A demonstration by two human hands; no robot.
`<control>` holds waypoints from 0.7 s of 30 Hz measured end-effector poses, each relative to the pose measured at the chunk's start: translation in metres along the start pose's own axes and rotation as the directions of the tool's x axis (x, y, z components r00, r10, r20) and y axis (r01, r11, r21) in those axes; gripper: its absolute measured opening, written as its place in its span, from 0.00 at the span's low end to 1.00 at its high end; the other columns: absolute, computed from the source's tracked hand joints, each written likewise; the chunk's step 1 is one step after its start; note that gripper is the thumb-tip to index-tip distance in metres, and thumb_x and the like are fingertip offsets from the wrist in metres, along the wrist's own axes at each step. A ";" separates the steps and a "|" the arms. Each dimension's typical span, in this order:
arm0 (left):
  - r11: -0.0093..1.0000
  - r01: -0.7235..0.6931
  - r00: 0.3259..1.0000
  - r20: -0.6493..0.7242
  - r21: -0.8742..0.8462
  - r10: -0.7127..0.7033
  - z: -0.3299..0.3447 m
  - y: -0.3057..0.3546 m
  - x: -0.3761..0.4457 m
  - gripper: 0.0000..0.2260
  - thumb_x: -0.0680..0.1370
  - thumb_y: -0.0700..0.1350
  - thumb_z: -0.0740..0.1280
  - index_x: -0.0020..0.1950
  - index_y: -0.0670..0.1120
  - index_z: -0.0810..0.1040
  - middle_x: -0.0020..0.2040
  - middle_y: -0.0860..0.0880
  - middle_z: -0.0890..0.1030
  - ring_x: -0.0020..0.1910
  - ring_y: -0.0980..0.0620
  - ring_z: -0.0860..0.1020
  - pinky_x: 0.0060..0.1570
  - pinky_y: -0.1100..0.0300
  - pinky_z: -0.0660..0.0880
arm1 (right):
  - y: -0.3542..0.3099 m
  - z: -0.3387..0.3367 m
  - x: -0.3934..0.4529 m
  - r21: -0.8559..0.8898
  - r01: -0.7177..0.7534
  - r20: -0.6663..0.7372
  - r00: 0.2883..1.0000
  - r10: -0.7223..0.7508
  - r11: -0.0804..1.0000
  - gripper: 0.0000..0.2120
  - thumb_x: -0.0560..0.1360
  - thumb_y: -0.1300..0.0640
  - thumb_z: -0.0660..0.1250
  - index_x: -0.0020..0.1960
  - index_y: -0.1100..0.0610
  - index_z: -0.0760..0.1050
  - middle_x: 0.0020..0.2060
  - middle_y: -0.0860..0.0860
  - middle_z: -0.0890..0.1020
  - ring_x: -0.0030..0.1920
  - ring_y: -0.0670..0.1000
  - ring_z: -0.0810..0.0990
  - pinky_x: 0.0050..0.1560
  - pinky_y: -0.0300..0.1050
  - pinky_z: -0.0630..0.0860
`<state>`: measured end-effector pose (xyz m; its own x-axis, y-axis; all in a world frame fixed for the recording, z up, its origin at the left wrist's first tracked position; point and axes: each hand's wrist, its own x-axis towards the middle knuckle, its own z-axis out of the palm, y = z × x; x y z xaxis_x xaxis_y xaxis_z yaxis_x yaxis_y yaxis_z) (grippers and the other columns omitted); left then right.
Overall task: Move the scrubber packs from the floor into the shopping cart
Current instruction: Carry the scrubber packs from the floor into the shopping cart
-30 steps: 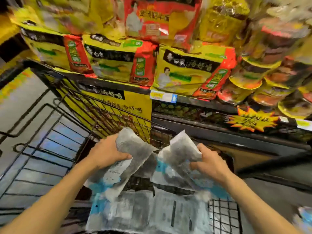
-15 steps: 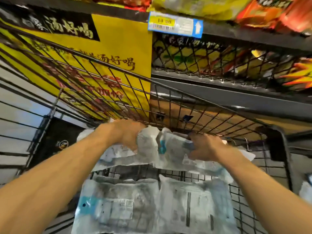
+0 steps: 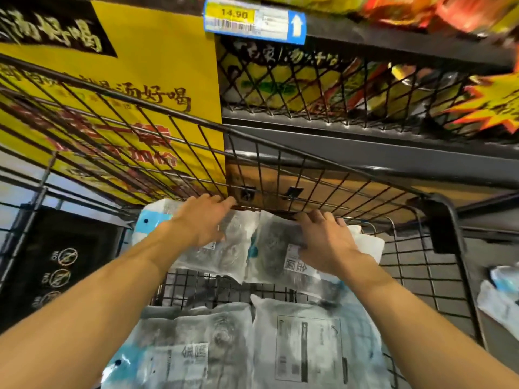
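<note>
Both hands have opened since half a second ago: then their fingers were curled round two scrubber packs, and now those packs lie flat at the far end of the shopping cart point(image 3: 331, 164) under straightened fingers. Furthest left, beyond the left forearm, a black panel point(image 3: 60, 265) with round symbols stands outside the cart's wire side. The left hand point(image 3: 200, 223) rests palm down with fingers spread and nearly straight on the far-left scrubber pack point(image 3: 233, 256), its fingertips reaching the cart's front wire wall. Just to its right, touching that pack along one edge, the far-right scrubber pack point(image 3: 271, 254) lies under the right hand point(image 3: 327, 242), which is likewise flat and open, gripping nothing. Nearer than both hands, between the forearms, two more scrubber packs point(image 3: 280, 346) lie side by side on the cart's wire floor. Above the hands, past the cart, a yellow sign point(image 3: 157, 74) and a price tag point(image 3: 254, 22) hang on the shelf. Right of the right forearm, outside the cart, another pack point(image 3: 502, 301) lies on the floor.
</note>
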<state>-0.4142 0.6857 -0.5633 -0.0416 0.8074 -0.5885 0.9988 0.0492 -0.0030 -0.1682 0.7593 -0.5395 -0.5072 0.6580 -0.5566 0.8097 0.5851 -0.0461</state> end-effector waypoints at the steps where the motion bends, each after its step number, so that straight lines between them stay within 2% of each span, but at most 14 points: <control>1: 1.000 0.014 0.999 -0.039 0.000 -0.014 -0.002 0.002 -0.006 0.34 0.76 0.58 0.71 0.77 0.50 0.61 0.67 0.46 0.75 0.66 0.42 0.74 0.61 0.47 0.73 | 0.000 -0.003 -0.006 0.005 -0.005 -0.029 1.000 0.005 1.000 0.28 0.75 0.48 0.67 0.73 0.51 0.66 0.67 0.55 0.73 0.66 0.59 0.72 0.65 0.56 0.71; 5: 0.998 0.018 0.990 -0.139 -0.060 -0.026 -0.032 0.009 -0.042 0.26 0.79 0.56 0.67 0.74 0.51 0.65 0.64 0.46 0.77 0.64 0.42 0.76 0.58 0.49 0.75 | 0.007 -0.032 -0.042 0.077 -0.023 -0.116 0.993 0.031 0.997 0.24 0.77 0.49 0.65 0.72 0.51 0.67 0.63 0.53 0.75 0.62 0.57 0.75 0.61 0.53 0.74; 10: 0.992 -0.040 0.970 -0.244 -0.117 0.010 -0.120 0.037 -0.113 0.20 0.79 0.54 0.67 0.70 0.53 0.69 0.62 0.49 0.79 0.63 0.44 0.78 0.55 0.49 0.77 | 0.049 -0.110 -0.141 0.151 -0.134 -0.226 0.960 0.166 0.979 0.26 0.78 0.46 0.64 0.74 0.49 0.64 0.67 0.51 0.74 0.66 0.57 0.74 0.61 0.52 0.74; 13: 0.987 -0.131 0.936 -0.339 -0.096 0.091 -0.182 0.078 -0.159 0.17 0.79 0.55 0.67 0.66 0.54 0.70 0.60 0.50 0.79 0.61 0.45 0.78 0.55 0.48 0.77 | 0.090 -0.148 -0.226 0.287 -0.223 -0.309 0.899 0.310 0.932 0.24 0.77 0.47 0.66 0.71 0.50 0.68 0.62 0.53 0.77 0.64 0.59 0.76 0.58 0.53 0.76; 16: 0.978 -0.207 0.910 -0.372 -0.025 0.183 -0.228 0.141 -0.197 0.20 0.80 0.56 0.65 0.71 0.54 0.68 0.64 0.50 0.78 0.64 0.45 0.77 0.59 0.48 0.75 | 0.139 -0.162 -0.312 0.467 -0.267 -0.344 0.823 0.451 0.843 0.24 0.75 0.48 0.69 0.70 0.50 0.71 0.59 0.54 0.78 0.61 0.58 0.79 0.55 0.55 0.78; 18: 0.964 -0.264 0.888 -0.388 0.010 0.247 -0.253 0.189 -0.213 0.22 0.80 0.57 0.64 0.73 0.53 0.67 0.66 0.49 0.77 0.66 0.45 0.76 0.61 0.48 0.75 | 0.177 -0.159 -0.368 0.532 -0.284 -0.361 0.776 0.517 0.798 0.24 0.74 0.46 0.68 0.68 0.50 0.72 0.59 0.54 0.80 0.62 0.58 0.79 0.57 0.58 0.78; 21: 0.931 -0.360 0.820 -0.454 0.064 0.349 -0.300 0.278 -0.225 0.22 0.80 0.56 0.65 0.72 0.53 0.68 0.66 0.48 0.77 0.67 0.44 0.76 0.61 0.48 0.75 | 0.238 -0.148 -0.452 0.599 -0.331 -0.377 0.687 0.621 0.729 0.24 0.75 0.49 0.70 0.70 0.50 0.71 0.62 0.55 0.79 0.65 0.59 0.77 0.60 0.58 0.76</control>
<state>-0.1349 0.6942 -0.1891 0.3021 0.9461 -0.1170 0.9462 -0.2827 0.1578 0.2097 0.6714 -0.1759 0.0431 0.9943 -0.0980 0.9352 -0.0746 -0.3462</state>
